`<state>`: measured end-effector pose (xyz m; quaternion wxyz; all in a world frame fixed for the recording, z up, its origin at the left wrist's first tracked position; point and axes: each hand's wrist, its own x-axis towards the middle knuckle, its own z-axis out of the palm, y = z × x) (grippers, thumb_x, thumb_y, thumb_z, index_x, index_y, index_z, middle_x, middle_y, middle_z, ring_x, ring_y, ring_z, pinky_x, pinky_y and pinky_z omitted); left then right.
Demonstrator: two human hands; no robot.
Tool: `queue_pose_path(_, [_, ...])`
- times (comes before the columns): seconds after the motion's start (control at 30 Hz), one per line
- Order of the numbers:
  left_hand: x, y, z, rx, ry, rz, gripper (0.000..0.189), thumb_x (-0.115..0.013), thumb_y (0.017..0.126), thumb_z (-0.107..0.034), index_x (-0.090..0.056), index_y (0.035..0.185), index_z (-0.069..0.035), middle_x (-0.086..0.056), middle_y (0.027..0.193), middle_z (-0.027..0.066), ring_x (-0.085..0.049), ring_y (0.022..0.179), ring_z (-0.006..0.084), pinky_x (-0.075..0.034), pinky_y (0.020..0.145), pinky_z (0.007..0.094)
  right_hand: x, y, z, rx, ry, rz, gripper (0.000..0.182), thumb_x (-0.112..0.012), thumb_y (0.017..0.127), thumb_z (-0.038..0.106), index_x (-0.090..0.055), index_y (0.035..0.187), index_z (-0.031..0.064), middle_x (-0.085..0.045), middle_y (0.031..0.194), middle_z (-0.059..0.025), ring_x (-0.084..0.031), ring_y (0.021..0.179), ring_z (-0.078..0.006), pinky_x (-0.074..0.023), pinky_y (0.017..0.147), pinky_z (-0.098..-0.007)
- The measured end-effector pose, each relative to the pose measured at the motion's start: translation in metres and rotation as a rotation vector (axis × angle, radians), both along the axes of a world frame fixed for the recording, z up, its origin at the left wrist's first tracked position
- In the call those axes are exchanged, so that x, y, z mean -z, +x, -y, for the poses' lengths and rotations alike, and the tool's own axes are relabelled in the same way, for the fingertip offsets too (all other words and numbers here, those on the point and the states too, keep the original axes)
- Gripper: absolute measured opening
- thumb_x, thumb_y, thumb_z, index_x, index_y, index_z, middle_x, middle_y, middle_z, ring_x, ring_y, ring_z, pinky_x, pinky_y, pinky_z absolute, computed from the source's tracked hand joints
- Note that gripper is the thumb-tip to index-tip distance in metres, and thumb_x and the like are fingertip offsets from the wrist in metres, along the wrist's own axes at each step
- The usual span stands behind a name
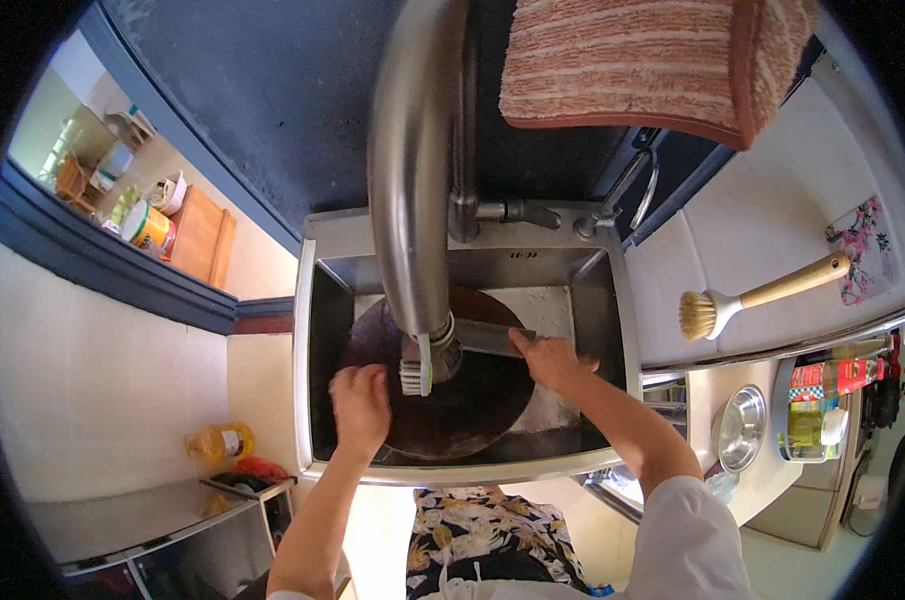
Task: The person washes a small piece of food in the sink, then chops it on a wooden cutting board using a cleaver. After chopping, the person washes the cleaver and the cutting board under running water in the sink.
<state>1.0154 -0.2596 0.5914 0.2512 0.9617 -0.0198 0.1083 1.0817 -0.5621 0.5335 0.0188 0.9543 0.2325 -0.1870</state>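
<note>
A steel sink (464, 472) lies before me with a large, dark brown round board (452, 427) in it, probably a wooden chopping board. My right hand (554, 360) grips a flat-bladed knife, apparently a cleaver (490, 337), by its wooden handle. The blade lies over the board and points left, its far end behind the faucet. My left hand (361, 409) is over the board's left edge with fingers curled; whether it holds anything is hidden. Just right of it, a white-bristled brush (416, 375) appears at the faucet's mouth, and its support is hidden.
A tall steel faucet (411, 165) arches over the sink, with a smaller tap (617, 195) behind right. A striped towel (625, 67) hangs above. On the right are a wooden-handled brush (760, 296), a metal bowl (743, 427) and a bottle rack (812, 409). A yellow bottle (224, 442) is at left.
</note>
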Motion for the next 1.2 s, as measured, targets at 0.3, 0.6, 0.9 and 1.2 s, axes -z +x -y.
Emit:
queue_pose_path(0.3, [0.04, 0.059, 0.077, -0.072, -1.237, -0.712, 0.022, -0.057, 0.081, -0.016, -0.053, 0.101, -0.008, -0.061, 0.089, 0.0077, -0.059, 0.071, 0.0224, -0.052, 0.061, 0.0377, -0.062, -0.095, -0.018, 0.014, 0.127, -0.03, 0.064, -0.055, 0.073, 0.01, -0.032, 0.132, 0.0136, -0.06, 0.078, -0.016, -0.061, 0.071, -0.0292, -0.0486, 0.062, -0.0381])
queue_pose_path(0.6, [0.035, -0.003, -0.033, -0.089, 0.02, -0.243, 0.029, -0.063, 0.074, -0.019, -0.058, 0.099, -0.008, -0.057, 0.093, 0.0164, -0.053, 0.088, 0.0364, -0.044, 0.076, 0.042, -0.074, -0.128, -0.012, -0.101, 0.064, -0.147, 0.066, -0.05, 0.077, 0.009, -0.023, 0.137, 0.0147, -0.061, 0.077, -0.0171, -0.061, 0.066, -0.0307, -0.0494, 0.059, -0.04])
queue_pose_path(0.9, [0.061, -0.029, -0.047, -0.532, -0.947, -0.626, 0.071, -0.056, 0.082, -0.044, -0.033, 0.125, 0.007, -0.051, 0.108, 0.0214, -0.05, 0.102, 0.0333, -0.04, 0.089, 0.0361, -0.022, -0.055, 0.004, 0.048, 0.116, -0.084, 0.067, -0.051, 0.076, 0.008, -0.023, 0.136, 0.014, -0.062, 0.076, -0.0197, -0.063, 0.069, -0.0312, -0.0489, 0.058, -0.0421])
queue_pose_path(1.2, [0.039, -0.043, -0.022, -0.66, -1.237, -0.679, 0.064, -0.056, 0.081, -0.043, -0.035, 0.113, 0.009, -0.052, 0.102, 0.0196, -0.062, 0.075, 0.0266, -0.055, 0.042, 0.0339, -0.065, -0.119, -0.03, 0.066, 0.169, -0.151, 0.063, -0.052, 0.075, 0.012, -0.03, 0.134, 0.0184, -0.06, 0.079, -0.0185, -0.062, 0.07, -0.0315, -0.0487, 0.06, -0.0408])
